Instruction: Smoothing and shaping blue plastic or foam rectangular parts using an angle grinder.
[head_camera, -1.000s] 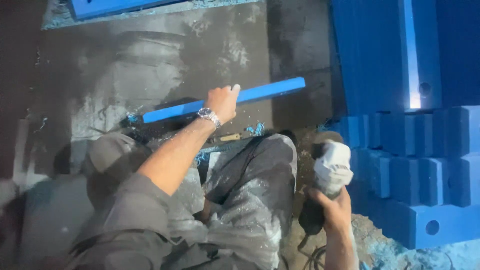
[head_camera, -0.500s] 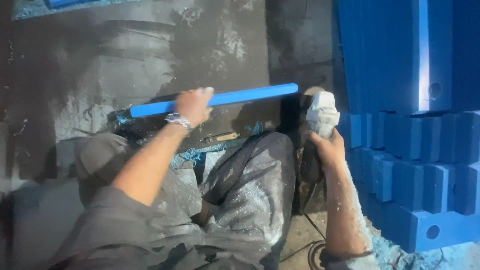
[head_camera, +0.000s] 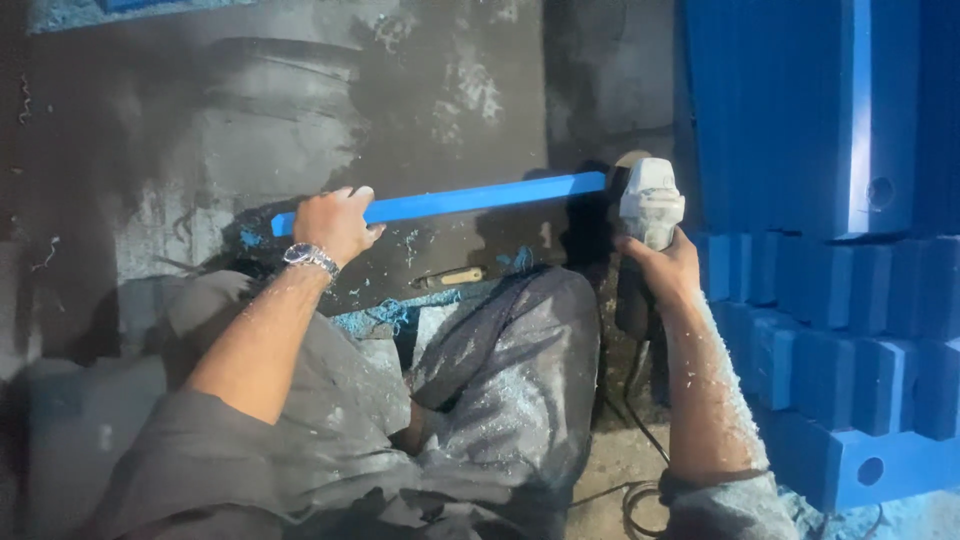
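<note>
Blue bar (head_camera: 470, 198) gripped by left hand (head_camera: 335, 222); right hand (head_camera: 665, 265) fingers clasp grinder (head_camera: 648, 215)

Bar (head_camera: 470, 197): lies across the dark slab (head_camera: 200, 130) at centre, long axis running from 9 o'clock to 3 o'clock, the 3 o'clock end slightly raised.
Left hand (head_camera: 333, 222): on the bar's 9 o'clock end, wristwatch (head_camera: 310, 257) just behind it at 7 o'clock.
Power tool (head_camera: 648, 215): at the bar's 3 o'clock end, touching or just beside it; cannot tell which.
Right hand (head_camera: 665, 268): under the tool, at its 6 o'clock.
Small tool (head_camera: 450, 278): on the slab, at 6 o'clock of the bar, before the knees (head_camera: 520, 330).
Stacked blocks (head_camera: 850, 300): at 3 o'clock of the power tool, near it.
Cable (head_camera: 625, 495): on the floor at 6 o'clock of the right hand.
</note>
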